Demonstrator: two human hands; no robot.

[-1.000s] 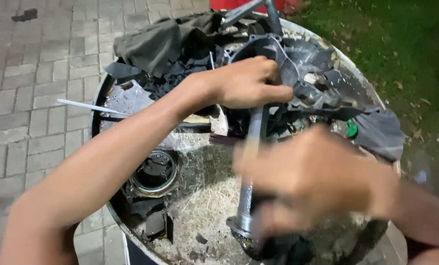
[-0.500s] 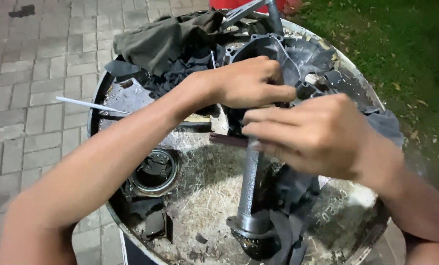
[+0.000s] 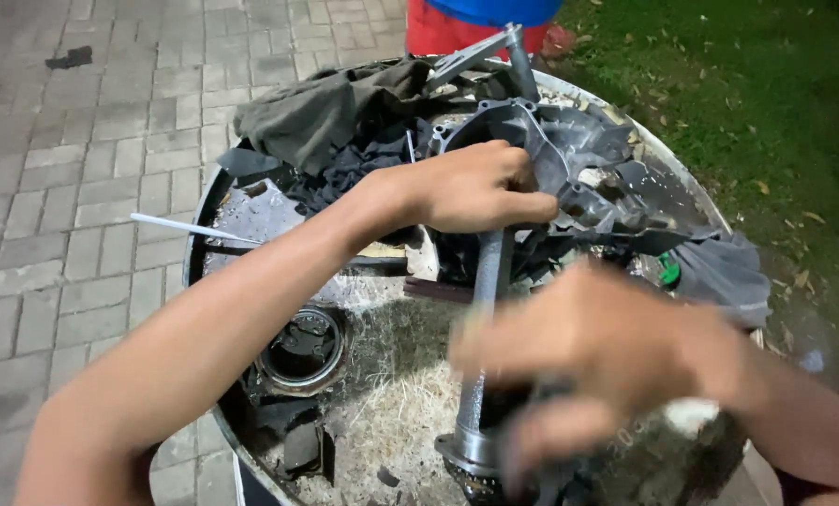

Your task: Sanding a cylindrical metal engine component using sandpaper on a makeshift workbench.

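Note:
A grey metal shaft [image 3: 490,272] stands nearly upright on a drum top, its flanged foot [image 3: 466,448] at the near edge. My left hand [image 3: 475,187] is closed over the shaft's upper end, against a dark grey engine casing [image 3: 574,155]. My right hand [image 3: 616,347] is blurred by motion in front of the shaft's lower part, fingers curled. Whether it grips the shaft cannot be made out.
The steel drum [image 3: 197,258] serves as a table, dusted with sawdust. On it lie dark rags [image 3: 316,112], a round capped opening [image 3: 302,347], a thin white rod [image 3: 190,228] and a small green part [image 3: 668,272]. A person in red and blue [image 3: 475,21] stands behind. Paving lies left, grass right.
My right hand has dropped from the shaft's middle to its lower part, after rising half a second before. My left hand has stayed on the shaft's top.

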